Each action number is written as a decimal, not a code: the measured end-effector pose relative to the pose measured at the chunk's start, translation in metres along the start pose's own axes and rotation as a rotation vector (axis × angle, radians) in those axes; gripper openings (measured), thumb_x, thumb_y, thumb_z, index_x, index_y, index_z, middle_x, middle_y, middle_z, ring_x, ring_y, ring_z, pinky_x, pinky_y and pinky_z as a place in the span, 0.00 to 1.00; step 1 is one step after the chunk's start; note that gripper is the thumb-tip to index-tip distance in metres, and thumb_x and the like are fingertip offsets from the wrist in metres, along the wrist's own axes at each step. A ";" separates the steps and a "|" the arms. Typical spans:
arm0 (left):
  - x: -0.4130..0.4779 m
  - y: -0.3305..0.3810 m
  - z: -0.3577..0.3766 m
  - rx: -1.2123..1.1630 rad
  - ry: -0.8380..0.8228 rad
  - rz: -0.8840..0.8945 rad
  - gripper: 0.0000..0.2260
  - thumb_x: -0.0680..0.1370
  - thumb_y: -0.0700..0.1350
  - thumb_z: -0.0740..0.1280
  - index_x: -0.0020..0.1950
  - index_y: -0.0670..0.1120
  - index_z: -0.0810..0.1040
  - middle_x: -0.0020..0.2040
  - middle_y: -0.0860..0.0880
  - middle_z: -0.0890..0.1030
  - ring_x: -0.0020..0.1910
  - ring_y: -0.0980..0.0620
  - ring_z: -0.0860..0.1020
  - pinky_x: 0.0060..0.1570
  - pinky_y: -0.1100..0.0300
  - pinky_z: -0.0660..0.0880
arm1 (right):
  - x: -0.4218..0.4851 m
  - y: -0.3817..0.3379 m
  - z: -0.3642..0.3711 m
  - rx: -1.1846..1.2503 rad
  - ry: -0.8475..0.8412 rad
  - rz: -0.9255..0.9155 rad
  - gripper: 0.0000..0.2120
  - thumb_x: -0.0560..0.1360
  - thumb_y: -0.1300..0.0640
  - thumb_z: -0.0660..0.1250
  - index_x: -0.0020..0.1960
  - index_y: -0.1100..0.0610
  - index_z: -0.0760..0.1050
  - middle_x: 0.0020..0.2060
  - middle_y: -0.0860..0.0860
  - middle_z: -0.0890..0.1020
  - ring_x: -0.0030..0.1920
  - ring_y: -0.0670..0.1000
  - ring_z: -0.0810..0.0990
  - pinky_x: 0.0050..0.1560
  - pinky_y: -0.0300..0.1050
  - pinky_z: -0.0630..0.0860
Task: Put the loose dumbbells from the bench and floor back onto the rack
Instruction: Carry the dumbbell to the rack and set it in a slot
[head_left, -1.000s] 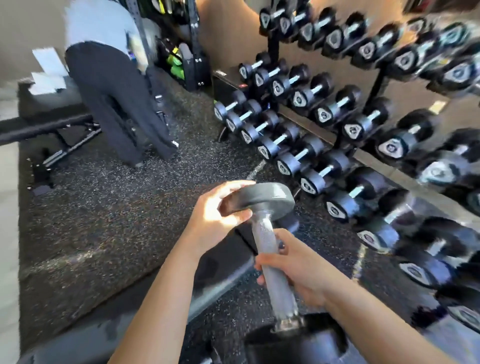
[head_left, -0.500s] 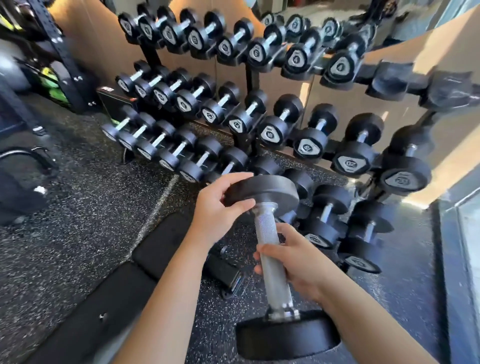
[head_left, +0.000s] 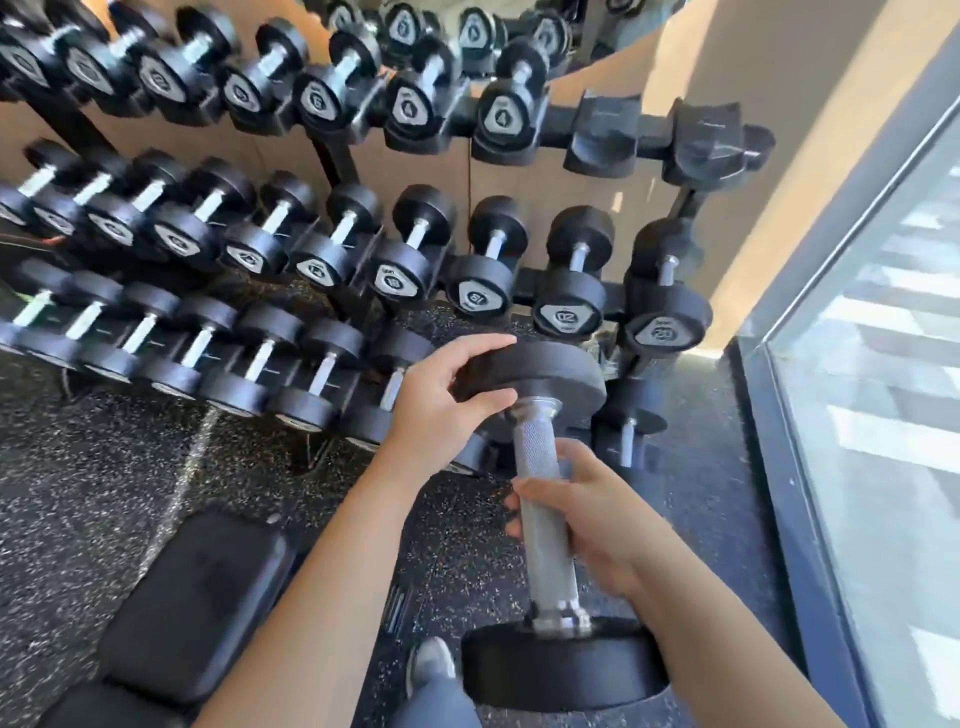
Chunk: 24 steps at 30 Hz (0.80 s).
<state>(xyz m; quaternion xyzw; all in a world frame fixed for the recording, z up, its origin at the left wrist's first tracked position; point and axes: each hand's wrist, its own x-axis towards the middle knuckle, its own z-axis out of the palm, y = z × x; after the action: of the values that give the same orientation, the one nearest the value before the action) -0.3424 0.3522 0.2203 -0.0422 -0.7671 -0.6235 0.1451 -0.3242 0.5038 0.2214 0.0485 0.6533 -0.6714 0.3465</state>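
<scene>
Rack (head_left: 337, 161) is nearer and fills more of the view than 0.5 s ago; its right end and the window (head_left: 883, 364) have come in, and the hold on the dumbbell (head_left: 540, 493) is unchanged.

Dumbbell is off the floor, close to upright, handle leaning slightly left at the top. Its upper head sits in front of the rack's lowest tier; cannot tell if it touches. Lower head hangs just right of a grey shoe (head_left: 431, 665).

Floor (head_left: 104, 467) is black speckled rubber. Black bench pad (head_left: 197, 597) lies below-left of the hands. Rack runs above and left in three tiers of dumbbells, with two bare cradles (head_left: 602, 140) at the top tier's right end. Tan wall (head_left: 779, 78) behind, window to the right.

Left hand (head_left: 441, 410): forearm comes up from bottom-left, fingers laid over the upper head, thumb under its rim, pinching the edge.

Right hand (head_left: 587, 519): comes in from bottom-right, fingers wrapped round the knurled handle about midway, closed tight on it.
</scene>
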 end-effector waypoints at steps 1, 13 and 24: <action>0.013 -0.005 0.003 -0.004 -0.013 0.002 0.19 0.66 0.40 0.69 0.52 0.59 0.75 0.53 0.58 0.79 0.55 0.58 0.77 0.55 0.64 0.73 | 0.010 -0.005 -0.004 0.008 0.010 0.010 0.12 0.75 0.66 0.63 0.54 0.54 0.67 0.35 0.55 0.77 0.29 0.52 0.77 0.32 0.43 0.76; 0.224 -0.075 -0.006 -0.120 -0.144 0.011 0.22 0.68 0.30 0.71 0.53 0.54 0.77 0.49 0.61 0.81 0.50 0.60 0.79 0.51 0.67 0.74 | 0.173 -0.111 -0.028 0.057 0.212 -0.013 0.18 0.73 0.68 0.63 0.60 0.56 0.67 0.36 0.56 0.77 0.32 0.54 0.76 0.37 0.46 0.75; 0.356 -0.115 0.009 -0.225 -0.252 0.011 0.22 0.67 0.31 0.72 0.52 0.55 0.77 0.51 0.55 0.80 0.52 0.56 0.79 0.56 0.62 0.74 | 0.265 -0.184 -0.059 0.126 0.288 0.009 0.12 0.74 0.67 0.63 0.54 0.54 0.70 0.38 0.57 0.77 0.37 0.56 0.77 0.54 0.60 0.76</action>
<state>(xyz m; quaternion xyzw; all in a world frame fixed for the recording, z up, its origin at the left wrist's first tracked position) -0.7121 0.2944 0.2085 -0.1401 -0.7042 -0.6946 0.0455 -0.6447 0.4335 0.2309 0.1690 0.6527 -0.6954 0.2484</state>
